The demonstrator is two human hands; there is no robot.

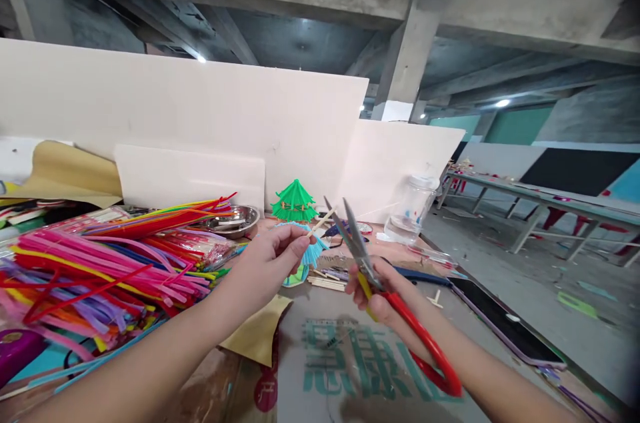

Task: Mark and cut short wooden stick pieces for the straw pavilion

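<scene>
My left hand (273, 256) is closed in a pinch on a small blue paper cocktail umbrella (313, 251), its wooden stick (323, 221) pointing up to the right. My right hand (383, 293) grips red-handled scissors (425, 343); the blades (353, 236) are slightly apart and point up toward the stick's tip, close beside it. A green paper umbrella (295, 202) stands just behind, on the table.
A big heap of coloured pipe cleaners (100, 263) fills the left. A metal bowl (235, 220), a clear plastic jar (413, 213), loose wooden sticks (327, 282) and a dark phone (505, 323) lie around. White boards (200, 116) stand behind. A printed cardboard sheet (350, 356) covers the near table.
</scene>
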